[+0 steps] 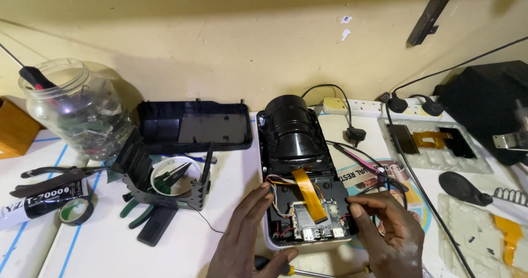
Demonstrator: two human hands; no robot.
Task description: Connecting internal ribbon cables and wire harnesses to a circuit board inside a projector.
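White and marked with thin blue lines, the workbench runs up to a yellowish wall. At the centre of it lies an opened device, a white-shelled body with a black lens barrel at its 12 o'clock end and a small circuit board at its 6 o'clock end. An orange ribbon cable crosses the interior from the barrel down to the board.

At 9 o'clock of the board, the left hand rests against the device's shell, fingers loosely spread and fingertips touching the rim beside the coloured wires; it grips nothing. At 3 o'clock of the board, the right hand has its fingers curled in narrow, the tips pinched against the black edge of the housing; whether it holds something small I cannot tell.

A screwdriver lies at 6 o'clock of the device, between the wrists. A black cover sits at 10 o'clock, with a clear plastic jar further toward 9 o'clock. A roll of dark tape and green-handled pliers lie at 8 o'clock. A clear tray sits at 2 o'clock.
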